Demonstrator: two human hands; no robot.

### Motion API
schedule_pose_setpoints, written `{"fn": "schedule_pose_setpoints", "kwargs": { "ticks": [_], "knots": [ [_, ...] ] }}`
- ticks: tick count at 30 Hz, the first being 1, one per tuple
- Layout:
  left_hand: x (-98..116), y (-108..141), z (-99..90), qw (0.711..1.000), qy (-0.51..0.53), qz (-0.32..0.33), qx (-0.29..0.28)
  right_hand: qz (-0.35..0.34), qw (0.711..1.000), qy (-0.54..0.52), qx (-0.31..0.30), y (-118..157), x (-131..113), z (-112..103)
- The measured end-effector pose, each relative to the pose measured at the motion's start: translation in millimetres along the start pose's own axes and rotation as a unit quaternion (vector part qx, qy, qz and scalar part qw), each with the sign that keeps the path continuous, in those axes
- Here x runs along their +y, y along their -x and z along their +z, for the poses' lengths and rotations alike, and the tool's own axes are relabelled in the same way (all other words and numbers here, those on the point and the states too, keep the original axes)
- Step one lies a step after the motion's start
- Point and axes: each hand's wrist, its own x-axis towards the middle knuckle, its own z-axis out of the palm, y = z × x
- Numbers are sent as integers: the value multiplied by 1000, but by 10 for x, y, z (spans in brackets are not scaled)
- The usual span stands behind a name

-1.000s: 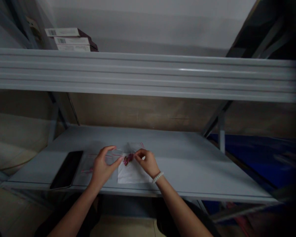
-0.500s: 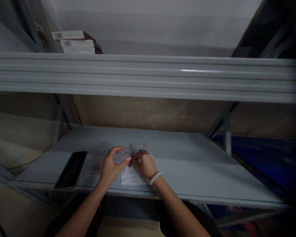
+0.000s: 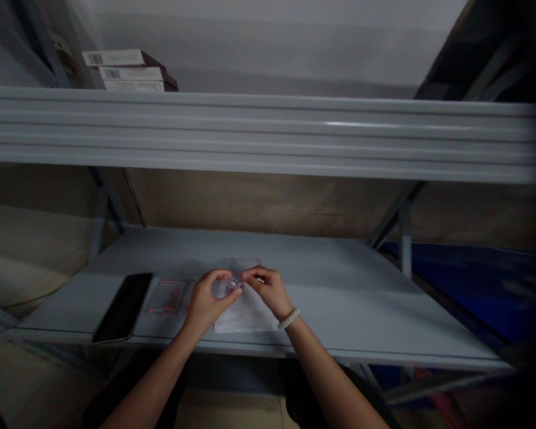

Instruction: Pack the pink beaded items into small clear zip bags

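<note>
My left hand grips a small clear zip bag between thumb and fingers, above a white sheet. On the bag's right side, the thumb and fingertips of my right hand pinch its edge. A pale beaded bracelet circles my right wrist. Left of my left hand lies a clear bag with red edging and small red pieces in it. Thin red strips show just behind my right hand.
A black phone or tablet lies at the left of the grey shelf board. Above it, a ribbed metal beam crosses the view, with a stack of boxes at upper left. A slanted brace stands at the right.
The small dark red thing that was at my fingertips no longer shows there. My right hand has shifted slightly right and now pinches the bag's edge. The view has moved a little.
</note>
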Motion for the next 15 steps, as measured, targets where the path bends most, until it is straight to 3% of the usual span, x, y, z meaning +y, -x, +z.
{"fn": "schedule_pose_setpoints", "kwargs": {
  "ticks": [4, 9, 12, 15],
  "knots": [
    [-45, -21, -17, 999, 6, -18, 26, 11, 986, 164, -12, -1, 207, 50],
    [-85, -32, -24, 998, 43, -36, 22, -4, 941, 333, -56, 0, 324, 137],
    [-117, -39, -16, 998, 54, -34, 17, 4, 930, 363, -52, -7, 357, 168],
    [-160, -44, 2, 998, 58, -35, 6, 2, 940, 339, -34, -21, 355, 151]
  ]
}}
